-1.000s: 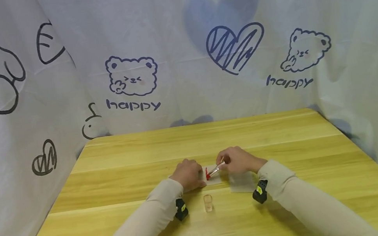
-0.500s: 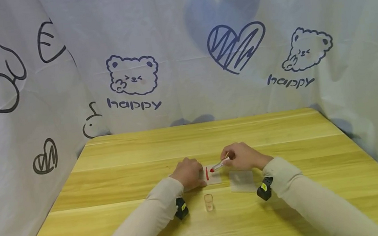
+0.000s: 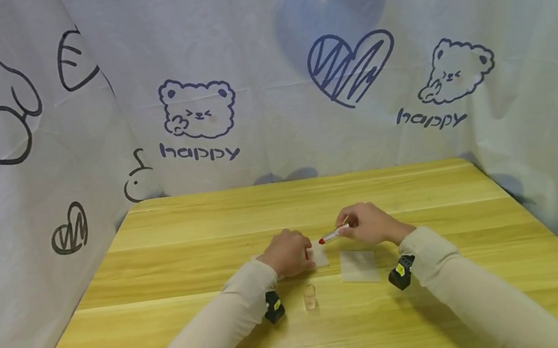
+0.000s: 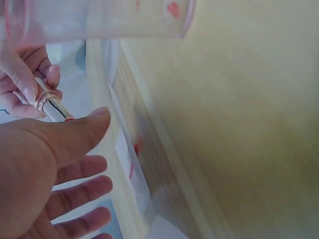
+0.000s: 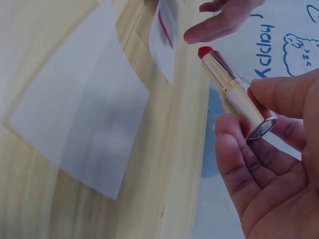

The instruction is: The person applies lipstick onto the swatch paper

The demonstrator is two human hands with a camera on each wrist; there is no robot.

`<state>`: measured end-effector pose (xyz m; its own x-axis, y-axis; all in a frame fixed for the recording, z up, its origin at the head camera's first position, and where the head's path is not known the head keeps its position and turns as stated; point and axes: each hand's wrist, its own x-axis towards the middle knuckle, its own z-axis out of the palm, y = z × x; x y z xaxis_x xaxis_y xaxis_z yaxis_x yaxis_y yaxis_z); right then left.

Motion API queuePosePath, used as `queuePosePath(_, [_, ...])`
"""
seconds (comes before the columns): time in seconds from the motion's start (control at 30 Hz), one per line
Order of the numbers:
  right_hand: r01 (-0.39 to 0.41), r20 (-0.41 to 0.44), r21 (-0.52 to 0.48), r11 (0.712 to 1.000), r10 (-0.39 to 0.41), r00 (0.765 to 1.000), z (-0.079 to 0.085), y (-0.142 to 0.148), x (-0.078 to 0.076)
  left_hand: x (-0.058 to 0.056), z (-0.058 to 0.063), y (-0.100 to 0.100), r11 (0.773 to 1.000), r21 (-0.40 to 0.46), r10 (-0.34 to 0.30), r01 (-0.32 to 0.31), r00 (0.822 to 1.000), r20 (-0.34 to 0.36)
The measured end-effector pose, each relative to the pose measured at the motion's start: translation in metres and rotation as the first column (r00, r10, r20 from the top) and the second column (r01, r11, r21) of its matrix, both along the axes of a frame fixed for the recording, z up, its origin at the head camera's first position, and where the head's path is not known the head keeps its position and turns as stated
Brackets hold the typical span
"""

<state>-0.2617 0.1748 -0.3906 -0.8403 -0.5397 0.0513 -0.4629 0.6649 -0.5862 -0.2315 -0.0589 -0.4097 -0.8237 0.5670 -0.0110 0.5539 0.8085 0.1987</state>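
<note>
In the head view my right hand (image 3: 368, 222) pinches a lipstick (image 3: 334, 234) in a shiny case, raised over the table. Its red tip (image 5: 205, 51) is bare and points left toward my left hand in the right wrist view. My left hand (image 3: 287, 253) is over a small white paper (image 3: 320, 256) and partly hides it. Its fingers are parted and relaxed in the left wrist view, with nothing between them. A red streak (image 5: 165, 30) runs across that paper. To the right lies a second white paper (image 3: 359, 266), with no mark visible.
A small clear cap (image 3: 310, 298) stands on the wooden table (image 3: 201, 224), nearer the body than the papers. It looms large as a pinkish clear tube (image 4: 99, 22) in the left wrist view. White printed curtains (image 3: 268, 82) surround the table.
My right hand has lifted the lipstick off the streaked paper and drawn it back to the right and away. My left hand has shifted slightly right, over part of the streak.
</note>
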Motion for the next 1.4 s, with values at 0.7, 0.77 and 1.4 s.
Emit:
queuePosePath(0.7, [0.127,0.021,-0.042,0.991,-0.127,0.992,-0.007,0.026,-0.004,0.000,-0.001,0.044,0.942,0.056,-0.334,0.330,0.940,0.074])
queuePosePath(0.77, [0.143,0.023,-0.047,0.989,-0.142,0.990,-0.008,0.029,-0.004,0.000,-0.001,0.047,0.944,0.029,-0.330,0.328,0.939,0.100])
queuePosePath(1.4, [0.205,-0.006,-0.065,0.977,-0.206,0.979,-0.018,0.038,-0.002,0.007,-0.004,0.055,0.962,-0.112,-0.227,0.249,0.957,0.179])
